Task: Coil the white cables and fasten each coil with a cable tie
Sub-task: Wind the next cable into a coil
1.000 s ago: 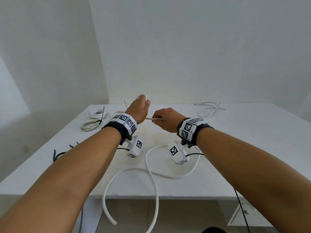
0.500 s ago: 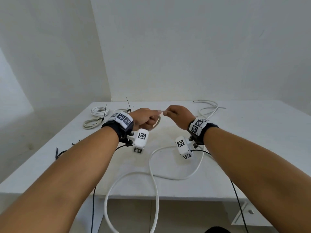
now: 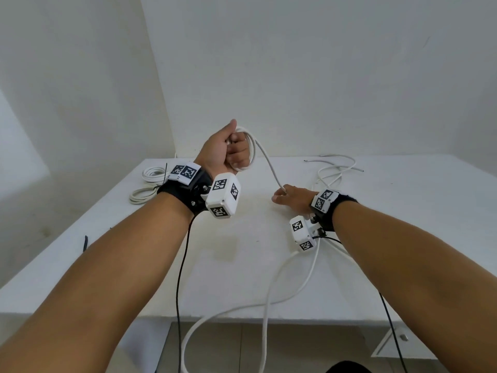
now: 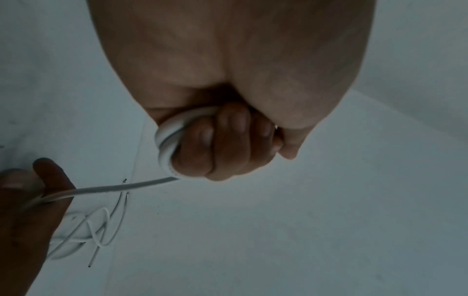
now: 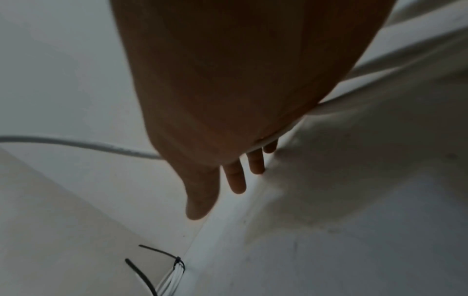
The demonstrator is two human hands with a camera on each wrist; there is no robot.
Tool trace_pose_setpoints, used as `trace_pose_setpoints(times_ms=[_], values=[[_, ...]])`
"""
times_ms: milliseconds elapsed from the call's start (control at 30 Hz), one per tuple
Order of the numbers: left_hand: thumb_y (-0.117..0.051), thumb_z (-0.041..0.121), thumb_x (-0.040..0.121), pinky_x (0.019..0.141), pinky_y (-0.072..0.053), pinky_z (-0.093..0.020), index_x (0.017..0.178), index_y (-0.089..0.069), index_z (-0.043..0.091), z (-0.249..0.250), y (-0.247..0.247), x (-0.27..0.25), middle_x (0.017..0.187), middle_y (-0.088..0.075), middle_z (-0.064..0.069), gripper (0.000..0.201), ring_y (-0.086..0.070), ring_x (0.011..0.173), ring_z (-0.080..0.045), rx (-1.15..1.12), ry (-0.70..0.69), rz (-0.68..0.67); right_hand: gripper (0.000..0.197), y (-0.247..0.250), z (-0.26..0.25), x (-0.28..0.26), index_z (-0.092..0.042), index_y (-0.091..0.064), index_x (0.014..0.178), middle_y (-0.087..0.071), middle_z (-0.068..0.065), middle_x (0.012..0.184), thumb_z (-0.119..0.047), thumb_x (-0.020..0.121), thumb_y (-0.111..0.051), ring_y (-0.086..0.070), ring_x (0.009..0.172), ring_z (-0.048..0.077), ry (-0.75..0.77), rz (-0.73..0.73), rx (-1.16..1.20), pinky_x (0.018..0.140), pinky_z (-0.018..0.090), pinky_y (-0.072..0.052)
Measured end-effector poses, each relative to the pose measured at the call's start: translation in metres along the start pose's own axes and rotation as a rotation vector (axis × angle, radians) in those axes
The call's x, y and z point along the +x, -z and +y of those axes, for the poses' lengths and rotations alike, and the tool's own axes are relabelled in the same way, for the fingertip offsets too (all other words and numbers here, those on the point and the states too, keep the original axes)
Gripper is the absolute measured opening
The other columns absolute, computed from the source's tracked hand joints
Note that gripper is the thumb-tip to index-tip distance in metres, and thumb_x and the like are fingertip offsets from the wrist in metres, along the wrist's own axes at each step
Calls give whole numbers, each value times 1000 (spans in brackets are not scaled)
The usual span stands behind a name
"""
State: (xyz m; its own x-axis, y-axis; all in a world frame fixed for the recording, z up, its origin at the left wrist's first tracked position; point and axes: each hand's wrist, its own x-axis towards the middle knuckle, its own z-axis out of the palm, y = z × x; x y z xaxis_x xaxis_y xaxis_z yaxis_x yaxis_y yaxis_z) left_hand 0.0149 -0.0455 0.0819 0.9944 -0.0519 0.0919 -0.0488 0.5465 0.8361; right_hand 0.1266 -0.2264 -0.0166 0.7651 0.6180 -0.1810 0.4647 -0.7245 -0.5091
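My left hand (image 3: 234,150) is raised above the white table (image 3: 403,211) in a fist, gripping a small coil (image 3: 251,149) of the white cable. In the left wrist view its fingers (image 4: 222,152) curl round the loops of the coil (image 4: 164,144). From the coil the cable (image 3: 266,157) slopes down to my right hand (image 3: 285,196), low over the table, which pinches it between thumb and finger. The right hand (image 4: 30,200) shows with the cable (image 4: 121,187) running through it. Behind the right hand the cable (image 3: 309,275) trails over the table's front edge.
Two coils fastened with black ties lie at the back left (image 3: 153,173) (image 3: 142,193); one tied coil (image 5: 177,262) shows in the right wrist view. Loose white cables (image 3: 336,170) lie at the back right. A black cable tie (image 3: 86,242) sits by the left edge.
My left hand has risen and turned with the loops in its fist. My right hand has slid down and to the right along the cable, toward the table.
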Motion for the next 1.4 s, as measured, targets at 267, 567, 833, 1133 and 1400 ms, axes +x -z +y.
trace_pose_setpoints(times_ms=[267,567,833,1133,1400], values=[[-33,44,103,38,-22,-22,62,-37,19,-8,-10,4,43,-27,6,48,-26,33,-10,-157,-124,32,52,2,17,7,-23,-43,140,-50,8,138,-50,96,-53,-51,106,23,-67,57,179,84,30,-40],[-29,39,104,45,-23,-21,64,-42,15,49,-29,3,46,-32,3,49,-30,35,-12,-391,-450,-97,38,4,32,10,-13,-43,137,-46,9,132,-30,103,-43,-50,114,28,-97,145,84,86,26,-33],[-36,23,105,48,-33,-25,76,-41,15,21,0,31,55,-45,2,31,-40,43,-14,-81,-649,484,44,6,20,11,-18,-55,137,-51,12,141,-41,106,-33,-43,134,32,32,53,-112,108,38,-32],[-32,28,105,72,-51,-28,95,-45,13,-25,37,43,80,-71,0,22,-67,70,-7,908,-698,633,33,14,-28,-4,-24,-64,126,-64,-9,105,-31,105,-40,-57,91,12,405,207,-114,83,27,-41],[-33,36,101,67,-47,-33,84,-45,11,-44,65,24,54,-67,-3,32,-63,53,-18,1348,-267,391,28,30,-60,-14,-18,-72,111,-55,-18,68,-29,103,-47,-52,60,-6,583,313,-28,60,14,-37]])
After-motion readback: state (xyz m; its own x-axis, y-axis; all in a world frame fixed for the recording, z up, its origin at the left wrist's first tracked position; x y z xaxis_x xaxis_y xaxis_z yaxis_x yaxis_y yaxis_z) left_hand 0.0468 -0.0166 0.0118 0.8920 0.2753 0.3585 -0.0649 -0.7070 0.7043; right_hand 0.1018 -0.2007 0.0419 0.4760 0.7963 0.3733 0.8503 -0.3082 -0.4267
